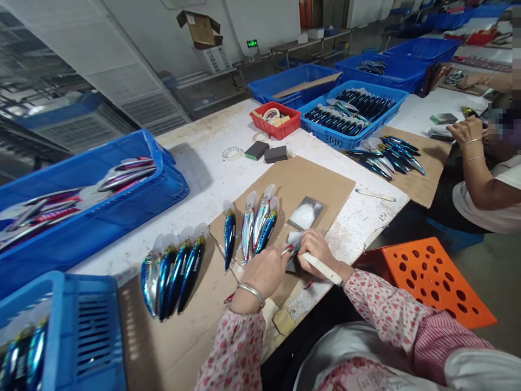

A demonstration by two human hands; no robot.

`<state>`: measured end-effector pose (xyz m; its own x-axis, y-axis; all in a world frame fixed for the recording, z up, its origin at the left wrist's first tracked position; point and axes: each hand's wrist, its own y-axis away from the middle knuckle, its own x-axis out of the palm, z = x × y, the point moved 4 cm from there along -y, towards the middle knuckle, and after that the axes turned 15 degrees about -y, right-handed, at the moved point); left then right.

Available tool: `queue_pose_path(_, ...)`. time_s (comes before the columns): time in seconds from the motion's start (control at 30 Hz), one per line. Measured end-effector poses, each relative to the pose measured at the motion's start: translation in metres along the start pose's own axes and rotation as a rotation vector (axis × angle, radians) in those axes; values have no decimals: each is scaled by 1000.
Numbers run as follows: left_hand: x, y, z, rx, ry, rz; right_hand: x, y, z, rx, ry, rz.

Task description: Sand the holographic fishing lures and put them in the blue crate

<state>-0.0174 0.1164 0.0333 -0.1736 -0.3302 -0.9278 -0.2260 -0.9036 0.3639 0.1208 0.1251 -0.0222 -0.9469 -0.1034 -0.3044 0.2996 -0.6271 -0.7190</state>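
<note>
My left hand (264, 271), with a bangle at the wrist, is closed around a fishing lure whose small tip shows between the hands. My right hand (318, 251) touches the same lure's front and also grips a white flat stick (323, 268) that points toward my right sleeve. Just beyond the hands, a dark block (306, 213) with white powder on top lies on the cardboard (321, 182). Several blue and silver lures (260, 220) lie left of the block. Another group of blue lures (179, 274) rests farther left. Most of the held lure is hidden by my fingers.
Blue crates (163, 182) (93, 326) of lures stand at the left. Dark sanding blocks (275, 154), a tape roll (231, 153) and a red basket (287, 127) sit farther back. A person's hand (470, 130) works at the right. An orange stool (435, 279) stands beside the table.
</note>
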Motion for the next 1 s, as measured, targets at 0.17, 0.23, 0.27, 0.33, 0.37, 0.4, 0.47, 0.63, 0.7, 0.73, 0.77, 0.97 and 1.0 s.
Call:
queue_pose_path(0.17,2,-1,0,11,5,4,2,2,-4,18,31,15)
queue_pose_path(0.23,3,-1,1,12,8,6,2,0,-2,20,34,24)
queue_pose_path(0.27,4,-2,1,6,8,4,1,-1,-1,16,29,28)
queue_pose_path(0.33,5,-2,2,-5,15,-4,0,-2,2,2,10,34)
queue_pose_path(0.37,5,-2,2,-6,25,-9,-1,-2,2,-3,-2,34)
queue_pose_path(0.4,5,-2,2,-7,35,-12,-1,-2,2,-3,-12,31)
queue_pose_path(0.47,5,-2,2,-3,49,-8,-1,-2,1,7,-21,21)
queue_pose_path(0.63,2,-1,0,3,55,0,0,-1,-2,18,3,8)
queue_pose_path(0.7,1,-1,0,2,55,-8,0,-1,-1,18,-6,20)
queue_pose_path(0.73,1,-1,1,2,60,-13,-1,-2,0,22,-30,28)
queue_pose_path(0.77,2,-1,1,3,71,-22,-2,-1,0,31,-69,28)
queue_pose_path(0.97,18,0,11,76,278,-172,-18,5,-2,96,-235,-243)
queue_pose_path(1.0,23,2,13,98,336,-211,-20,7,-2,105,-218,-294)
